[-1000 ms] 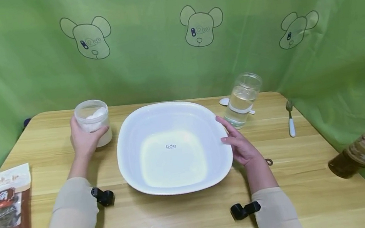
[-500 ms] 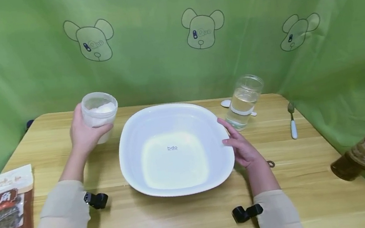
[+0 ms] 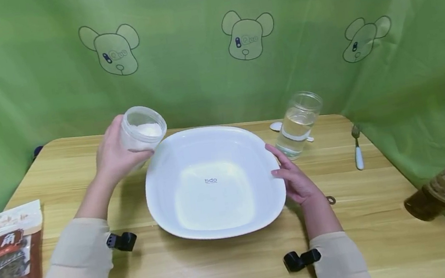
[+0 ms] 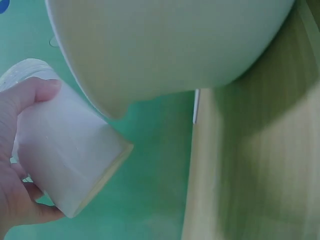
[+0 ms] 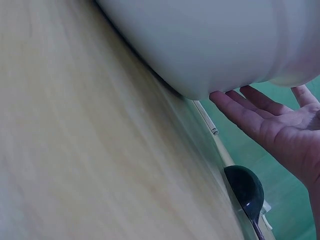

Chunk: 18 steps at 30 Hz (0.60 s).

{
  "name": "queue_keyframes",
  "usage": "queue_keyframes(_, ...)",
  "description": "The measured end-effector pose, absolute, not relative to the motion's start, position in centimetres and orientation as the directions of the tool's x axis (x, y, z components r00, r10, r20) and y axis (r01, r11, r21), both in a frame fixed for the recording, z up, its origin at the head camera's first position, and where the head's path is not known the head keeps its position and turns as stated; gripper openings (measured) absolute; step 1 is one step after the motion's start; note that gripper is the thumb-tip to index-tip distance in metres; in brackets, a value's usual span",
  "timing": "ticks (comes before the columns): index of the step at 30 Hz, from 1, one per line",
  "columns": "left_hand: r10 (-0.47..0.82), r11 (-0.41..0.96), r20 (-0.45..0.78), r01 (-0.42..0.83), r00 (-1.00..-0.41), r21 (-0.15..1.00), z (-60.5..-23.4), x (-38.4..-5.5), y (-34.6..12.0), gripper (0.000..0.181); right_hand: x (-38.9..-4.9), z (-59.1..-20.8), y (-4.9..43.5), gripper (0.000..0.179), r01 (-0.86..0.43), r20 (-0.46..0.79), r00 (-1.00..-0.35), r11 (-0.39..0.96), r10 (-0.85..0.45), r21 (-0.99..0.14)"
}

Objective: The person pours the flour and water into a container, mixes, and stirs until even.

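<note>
My left hand [image 3: 115,151] grips a clear plastic jar [image 3: 144,130] part-filled with white powder or grains. The jar leans to the right, its open mouth close beside the upper left rim of a large white basin [image 3: 213,197]. In the left wrist view, thumb and fingers wrap round the jar [image 4: 75,145], whose base is clear of the table. On the basin's right side, my right hand [image 3: 294,179] holds the rim, thumb over the edge. Its fingers [image 5: 240,112] reach against the outer wall in the right wrist view. Inside the basin only a small "bdo" mark shows.
Behind the right hand stands a glass jar of clear liquid [image 3: 297,126], with a white spoon [image 3: 276,126] behind it. A fork [image 3: 358,151] and a bottle of dark liquid [image 3: 439,191] lie farther right. At left rests a brown spice bag [image 3: 1,265]; a dark ladle [image 5: 245,187] shows too.
The left hand has lifted the jar off the table and carried it right towards the basin, tilting it more. The right hand keeps its place on the rim.
</note>
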<state>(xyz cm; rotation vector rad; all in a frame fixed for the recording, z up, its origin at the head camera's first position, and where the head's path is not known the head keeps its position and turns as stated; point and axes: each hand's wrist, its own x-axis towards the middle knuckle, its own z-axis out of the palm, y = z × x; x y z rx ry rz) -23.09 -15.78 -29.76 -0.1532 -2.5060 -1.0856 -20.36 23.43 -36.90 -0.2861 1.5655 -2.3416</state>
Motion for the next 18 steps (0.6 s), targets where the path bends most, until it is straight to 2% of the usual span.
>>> queue_keyframes(8, 0.015, 0.738, 0.403, 0.282, -0.915, 0.614, -28.7, -22.9, -15.0, 0.089, -20.4, -36.9, 23.3, 0.065, 0.141, -0.007, -0.934, -0.351, -0.356, -0.926)
queue_keyframes(18, 0.129, 0.824, 0.448, 0.347, -0.885, 0.448, -27.2, -22.7, -13.7, 0.093, -20.5, -37.1, 23.5, 0.064, 0.127, 0.019, -0.926, -0.36, -0.376, -0.924)
